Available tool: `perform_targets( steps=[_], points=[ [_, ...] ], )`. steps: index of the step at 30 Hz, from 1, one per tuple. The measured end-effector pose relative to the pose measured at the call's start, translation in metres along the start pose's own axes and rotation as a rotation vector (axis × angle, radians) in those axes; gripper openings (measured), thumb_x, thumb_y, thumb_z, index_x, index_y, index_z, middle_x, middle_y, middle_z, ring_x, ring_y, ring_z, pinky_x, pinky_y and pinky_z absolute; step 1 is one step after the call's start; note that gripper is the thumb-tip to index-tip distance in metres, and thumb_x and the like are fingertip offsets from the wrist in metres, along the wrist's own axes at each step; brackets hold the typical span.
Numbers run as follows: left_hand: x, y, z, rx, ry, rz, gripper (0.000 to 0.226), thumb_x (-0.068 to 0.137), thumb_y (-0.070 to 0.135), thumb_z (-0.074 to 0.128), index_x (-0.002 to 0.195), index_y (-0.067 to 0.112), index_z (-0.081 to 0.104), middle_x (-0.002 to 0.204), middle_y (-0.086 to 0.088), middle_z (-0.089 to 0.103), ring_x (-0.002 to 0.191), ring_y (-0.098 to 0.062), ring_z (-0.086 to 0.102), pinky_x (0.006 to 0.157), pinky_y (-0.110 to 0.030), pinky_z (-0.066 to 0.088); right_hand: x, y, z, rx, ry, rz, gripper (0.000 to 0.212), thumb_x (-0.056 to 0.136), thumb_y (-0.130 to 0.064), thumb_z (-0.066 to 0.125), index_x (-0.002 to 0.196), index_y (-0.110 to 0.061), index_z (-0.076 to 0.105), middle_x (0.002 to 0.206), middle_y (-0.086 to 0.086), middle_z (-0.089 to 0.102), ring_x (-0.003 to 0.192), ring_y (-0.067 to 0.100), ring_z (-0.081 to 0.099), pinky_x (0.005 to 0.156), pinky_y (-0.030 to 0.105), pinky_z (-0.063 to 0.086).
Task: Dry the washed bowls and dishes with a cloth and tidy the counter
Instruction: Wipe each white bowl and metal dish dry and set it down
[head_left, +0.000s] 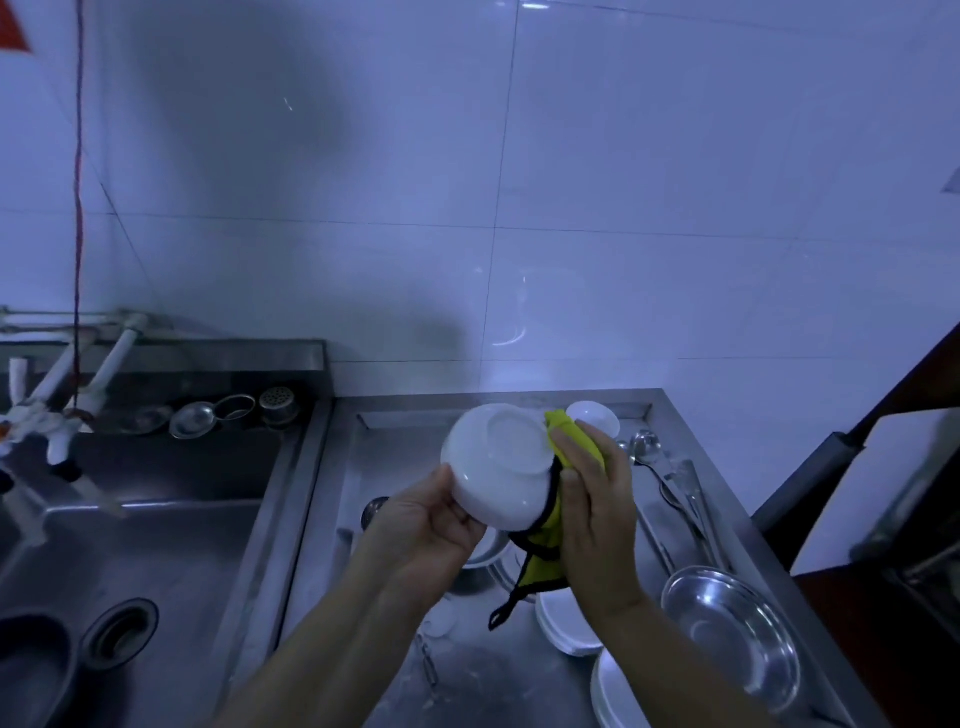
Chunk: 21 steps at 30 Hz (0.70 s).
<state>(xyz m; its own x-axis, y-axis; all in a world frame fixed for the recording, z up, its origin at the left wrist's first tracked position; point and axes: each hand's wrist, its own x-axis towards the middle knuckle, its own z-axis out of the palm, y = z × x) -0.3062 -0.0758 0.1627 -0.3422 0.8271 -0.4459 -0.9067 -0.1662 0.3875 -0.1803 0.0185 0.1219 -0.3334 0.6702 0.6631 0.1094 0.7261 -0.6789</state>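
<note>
My left hand (428, 525) grips a white bowl (496, 462) by its rim, turned so its base faces me, above the steel counter (374, 675). My right hand (597, 499) holds a yellow cloth (550, 551) with black trim against the bowl's right side. The cloth hangs down below the bowl. A small white bowl (595, 418) sits at the back of the counter. White plates (563, 626) lie under my right forearm, and more white plates (615, 691) are at the bottom edge.
A steel bowl (732, 623) stands on the right of the counter. Ladles and spoons (670, 478) lie behind it. A sink (140, 519) with a drain is on the left, with strainers (208, 415) on its back ledge and taps (62, 395) above.
</note>
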Motion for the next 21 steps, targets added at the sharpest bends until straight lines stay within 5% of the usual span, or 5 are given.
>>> perform_targets(
  steps=[3,6,10,15,21],
  points=[
    [0.008,-0.011,0.001,0.15,-0.032,0.028,0.027,0.097,0.007,0.038,0.115,-0.002,0.057,0.113,-0.015,0.065,0.097,-0.022,0.061,0.087,-0.033,0.048,0.013,0.01,-0.016,0.037,-0.074,0.126,0.033,0.097,-0.026,0.04,0.12,-0.02,0.062,0.127,0.001,0.052,0.121,0.009,0.048,0.106,0.023,0.035],
    [0.018,-0.023,0.007,0.423,-0.126,0.065,0.026,0.096,0.002,0.036,0.098,0.002,0.062,0.083,-0.007,0.073,0.073,-0.014,0.068,0.067,-0.023,0.057,0.031,0.019,-0.036,0.0,-0.213,0.152,0.031,0.094,-0.017,0.045,0.115,-0.015,0.068,0.121,0.002,0.059,0.115,0.003,0.051,0.103,0.018,0.037],
    [0.037,-0.054,0.008,0.792,-0.209,0.152,0.025,0.092,-0.005,0.042,0.09,0.006,0.064,0.074,-0.005,0.071,0.068,-0.016,0.064,0.061,-0.021,0.052,0.045,0.03,-0.055,-0.206,-0.373,0.003,0.028,0.092,-0.017,0.052,0.114,-0.018,0.069,0.12,0.003,0.061,0.113,0.016,0.054,0.101,0.027,0.04],
    [0.076,-0.098,-0.02,1.442,-0.249,0.398,0.017,0.087,-0.001,0.055,0.088,0.011,0.068,0.08,-0.009,0.066,0.075,-0.018,0.057,0.074,-0.033,0.046,0.039,0.06,-0.093,-0.205,-0.109,0.125,0.028,0.093,-0.018,0.052,0.114,-0.019,0.069,0.12,-0.001,0.059,0.112,0.009,0.055,0.098,0.016,0.038],
    [0.113,-0.151,-0.07,2.198,-0.425,0.544,0.035,0.094,0.023,0.045,0.127,0.026,0.056,0.124,0.002,0.063,0.114,-0.018,0.056,0.089,-0.023,0.039,-0.007,0.101,-0.135,-0.181,0.036,0.357,0.029,0.093,-0.002,0.055,0.114,-0.017,0.068,0.112,0.002,0.06,0.107,0.002,0.055,0.098,0.009,0.036]
  ],
)
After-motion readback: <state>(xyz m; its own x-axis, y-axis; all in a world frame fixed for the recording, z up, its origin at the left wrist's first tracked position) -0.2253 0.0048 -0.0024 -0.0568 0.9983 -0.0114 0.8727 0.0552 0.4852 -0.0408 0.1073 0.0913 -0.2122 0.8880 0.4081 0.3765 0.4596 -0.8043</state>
